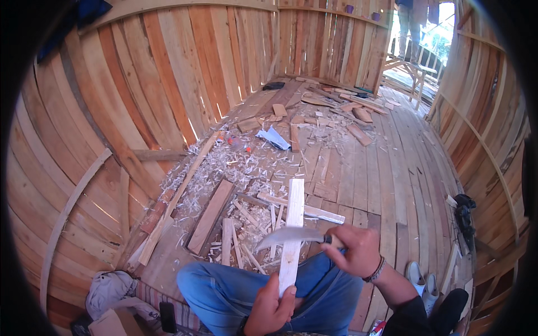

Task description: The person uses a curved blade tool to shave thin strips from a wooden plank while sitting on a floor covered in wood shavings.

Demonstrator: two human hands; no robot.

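Note:
My left hand is closed around the lower end of a pale strip of wood, which stands up away from me over my crossed legs. In my right hand is the handle of a knife with a broad curved blade. The blade lies across the middle of the wood strip, its tip pointing left. Whether the edge bites into the wood cannot be made out. Beneath the strip, thin split sticks and shavings litter the floor.
Left of my knees lies a brown board, with a long thin slat by the wall. Shavings and offcuts spread ahead. White shoes stand at right; a phone and cardboard box are at lower left. Beyond the doorway stands a person.

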